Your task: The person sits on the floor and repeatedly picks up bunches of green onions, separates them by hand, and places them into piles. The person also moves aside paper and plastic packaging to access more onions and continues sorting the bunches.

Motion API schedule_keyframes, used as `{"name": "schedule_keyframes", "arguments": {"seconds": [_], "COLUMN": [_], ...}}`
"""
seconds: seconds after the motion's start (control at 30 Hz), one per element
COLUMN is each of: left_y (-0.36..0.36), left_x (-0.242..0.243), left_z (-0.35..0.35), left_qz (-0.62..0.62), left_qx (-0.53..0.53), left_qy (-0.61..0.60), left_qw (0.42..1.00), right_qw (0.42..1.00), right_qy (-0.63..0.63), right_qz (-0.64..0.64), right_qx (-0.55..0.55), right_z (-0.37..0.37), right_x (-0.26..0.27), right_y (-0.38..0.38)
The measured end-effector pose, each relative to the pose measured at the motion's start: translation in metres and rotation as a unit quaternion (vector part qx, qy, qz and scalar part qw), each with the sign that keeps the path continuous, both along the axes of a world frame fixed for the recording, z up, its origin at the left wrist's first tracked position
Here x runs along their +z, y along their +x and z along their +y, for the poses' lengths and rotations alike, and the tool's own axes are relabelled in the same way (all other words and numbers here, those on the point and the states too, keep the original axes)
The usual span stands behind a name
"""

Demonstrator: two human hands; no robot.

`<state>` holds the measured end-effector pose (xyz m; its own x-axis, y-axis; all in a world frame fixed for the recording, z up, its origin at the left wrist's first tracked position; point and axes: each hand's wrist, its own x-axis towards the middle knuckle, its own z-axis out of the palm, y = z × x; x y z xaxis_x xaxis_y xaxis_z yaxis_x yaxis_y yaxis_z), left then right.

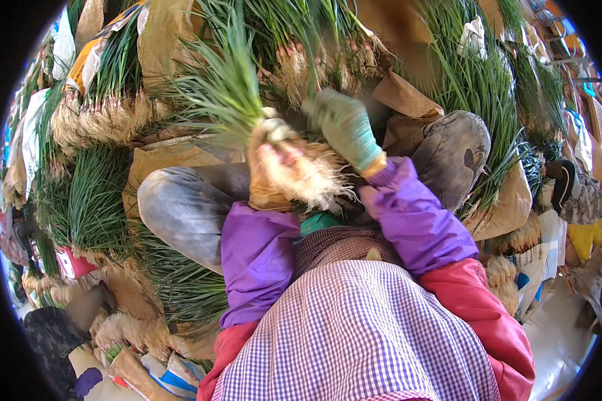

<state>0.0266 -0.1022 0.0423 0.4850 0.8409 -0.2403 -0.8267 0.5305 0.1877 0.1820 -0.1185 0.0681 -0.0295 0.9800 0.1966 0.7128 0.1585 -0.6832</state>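
My left hand (273, 165), in a yellowish glove, is closed round a bunch of green leafy plants (238, 92) that look like spring onions. Their leaves fan out up and left, and their pale stringy roots (311, 175) hang to the right over my lap. Up and right of the roots is my right hand (341, 125), in a green knitted glove, blurred, its fingers bent near one thin green stalk; whether it grips that stalk I cannot tell. Beyond both hands lie more bunches with reddish bulbs and long roots (293, 70).
Rooted bunches (113, 118) line the upper left, with a leafy pile (180, 280) beside my left leg. Tall leaves (461, 85) and a brown sack (509, 205) lie right of my right knee (454, 155). A person in dark patterned clothing (50, 341) is at the lower left.
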Motion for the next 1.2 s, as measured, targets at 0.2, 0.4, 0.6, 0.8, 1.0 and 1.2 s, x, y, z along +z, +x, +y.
{"name": "schedule_keyframes", "arguments": {"seconds": [0.2, 0.4, 0.6, 0.8, 1.0, 1.2], "left_y": [-0.007, -0.011, 0.013, 0.003, 0.005, 0.008], "left_x": [-0.011, -0.036, -0.050, -0.076, -0.032, -0.044], "left_z": [0.016, 0.025, 0.015, 0.009, 0.002, 0.004], "left_qz": [-0.138, 0.006, 0.149, 0.232, 0.174, 0.222], "left_qx": [0.019, -0.072, -0.082, -0.139, -0.143, -0.096], "left_qy": [0.010, 0.083, -0.018, 0.035, 0.019, -0.044], "left_qw": [0.990, 0.994, 0.985, 0.962, 0.974, 0.969], "right_qw": [0.931, 0.964, 0.897, 0.942, 0.852, 0.898], "right_qy": [-0.269, -0.163, -0.167, -0.060, -0.377, -0.165], "right_qz": [-0.167, 0.185, 0.407, -0.301, 0.363, 0.373], "right_qx": [-0.179, -0.101, -0.043, 0.135, -0.017, -0.166], "right_z": [0.044, 0.050, -0.013, -0.013, 0.051, 0.041], "right_x": [-0.008, -0.048, -0.015, -0.025, -0.008, -0.052], "right_y": [0.022, 0.052, 0.030, 0.016, 0.006, -0.018]}}
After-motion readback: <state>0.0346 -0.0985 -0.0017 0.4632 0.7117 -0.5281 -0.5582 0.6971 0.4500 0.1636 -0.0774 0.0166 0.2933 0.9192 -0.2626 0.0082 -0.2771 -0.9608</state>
